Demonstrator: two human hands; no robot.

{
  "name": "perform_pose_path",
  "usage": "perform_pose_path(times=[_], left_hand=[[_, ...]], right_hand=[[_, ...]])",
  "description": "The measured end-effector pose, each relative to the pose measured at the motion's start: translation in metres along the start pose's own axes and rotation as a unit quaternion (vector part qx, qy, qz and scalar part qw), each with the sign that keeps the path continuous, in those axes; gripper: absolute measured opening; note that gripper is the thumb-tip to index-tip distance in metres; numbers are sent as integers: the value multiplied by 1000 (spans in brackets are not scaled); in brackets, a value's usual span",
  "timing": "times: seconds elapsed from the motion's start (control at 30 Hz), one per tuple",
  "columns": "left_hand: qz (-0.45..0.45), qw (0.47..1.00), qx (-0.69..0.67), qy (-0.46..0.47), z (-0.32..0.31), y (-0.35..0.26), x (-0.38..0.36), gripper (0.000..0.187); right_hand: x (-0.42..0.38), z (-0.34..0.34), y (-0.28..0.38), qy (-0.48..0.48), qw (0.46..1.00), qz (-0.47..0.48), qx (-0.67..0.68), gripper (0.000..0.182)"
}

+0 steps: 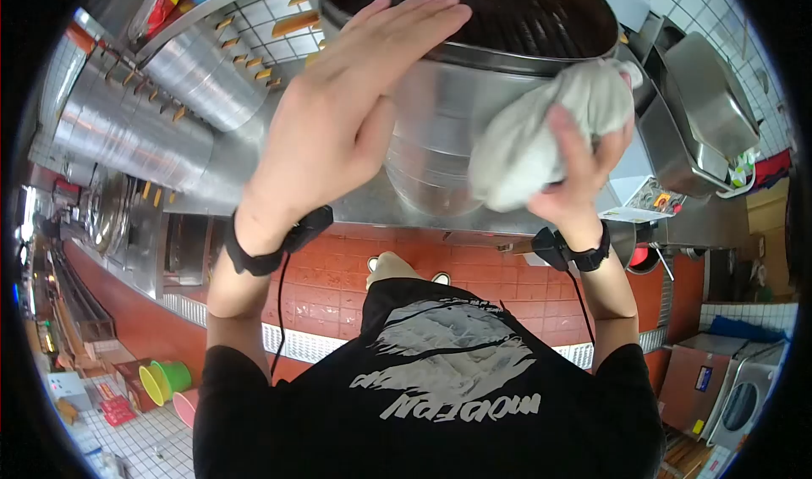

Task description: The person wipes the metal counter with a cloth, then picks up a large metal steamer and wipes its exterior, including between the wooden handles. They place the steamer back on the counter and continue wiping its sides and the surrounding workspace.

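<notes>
A tall round metal steamer stack (431, 132) stands on the steel counter in front of me, its dark slatted top (516, 13) uncovered. My left hand (347, 98) is raised at the stack's left side, fingers stretched out over the near left part of the rim; nothing is in it. Whether it touches the rim cannot be told. At the stack's right side, my right hand (584, 157) holds a bunched whitish cloth (541, 132), which lies against or very near the metal wall just under the rim. The cloth hides some of the fingers.
More round metal stacks (135, 123) with small wooden handles stand on the left. Steel containers (706, 98) and a white device with a control panel (634, 174) are on the right. The counter's front edge (406, 218) runs before me, above a red tiled floor (321, 284).
</notes>
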State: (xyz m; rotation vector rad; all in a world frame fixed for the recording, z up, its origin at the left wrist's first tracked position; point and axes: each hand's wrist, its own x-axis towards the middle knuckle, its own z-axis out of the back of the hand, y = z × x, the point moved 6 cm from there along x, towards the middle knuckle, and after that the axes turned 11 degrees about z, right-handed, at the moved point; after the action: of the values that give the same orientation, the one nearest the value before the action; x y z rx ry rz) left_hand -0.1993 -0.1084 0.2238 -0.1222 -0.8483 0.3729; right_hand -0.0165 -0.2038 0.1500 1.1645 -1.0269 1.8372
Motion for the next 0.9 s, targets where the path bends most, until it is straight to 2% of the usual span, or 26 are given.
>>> perform_pose_path(times=[0.07, 0.17, 0.23, 0.27, 0.3, 0.37, 0.4, 0.47, 0.6, 0.63, 0.67, 0.7, 0.77, 0.83, 0.9], left_hand=[[-11, 998, -4, 56, 5, -2, 1, 66], [-22, 996, 22, 79, 8, -5, 3, 63], [-61, 996, -59, -1, 13, 5, 0, 50], [-51, 996, -62, 25, 13, 6, -1, 56], [-47, 996, -62, 37, 12, 7, -1, 59], [-45, 996, -67, 41, 10, 9, -3, 61], [-48, 996, -70, 36, 10, 10, -3, 60], [-50, 996, -62, 44, 9, 12, -3, 60], [-64, 996, -2, 58, 13, 9, -6, 60], [-67, 996, 13, 60, 12, 11, -7, 60], [-93, 994, 55, 3, 12, 20, -8, 60], [-87, 993, 79, -11, 18, 21, -8, 58], [-72, 989, 127, -39, 28, 24, -7, 55], [-13, 999, 44, 13, 29, 52, -3, 48], [-17, 999, 42, 14, 27, 57, -6, 42]], right_hand=[[-31, -11, 2, 14, 1000, 10, -26, 49], [-49, -18, 20, 39, 998, -5, -58, 43], [-71, -33, 43, 86, 991, 85, -62, 43], [-85, -43, 58, 140, 981, 120, -68, 43], [-104, -52, 72, 191, 966, 155, -76, 44], [-168, -78, 94, 364, 908, 207, 23, 41], [-188, -85, 95, 364, 907, 210, 21, 41], [-232, -94, 105, 477, 809, 338, 65, 37], [-217, -79, 89, 443, 822, 346, 90, 32], [-172, -65, 79, 385, 868, 306, 72, 29], [-125, -50, 67, 323, 908, 263, 54, 27], [-80, -37, 58, 261, 933, 240, 53, 28], [-23, -16, 39, 162, 965, 207, -11, 42], [22, -6, 30, 133, 966, 223, -3, 44], [37, -12, 35, 121, 967, 222, -4, 44]])
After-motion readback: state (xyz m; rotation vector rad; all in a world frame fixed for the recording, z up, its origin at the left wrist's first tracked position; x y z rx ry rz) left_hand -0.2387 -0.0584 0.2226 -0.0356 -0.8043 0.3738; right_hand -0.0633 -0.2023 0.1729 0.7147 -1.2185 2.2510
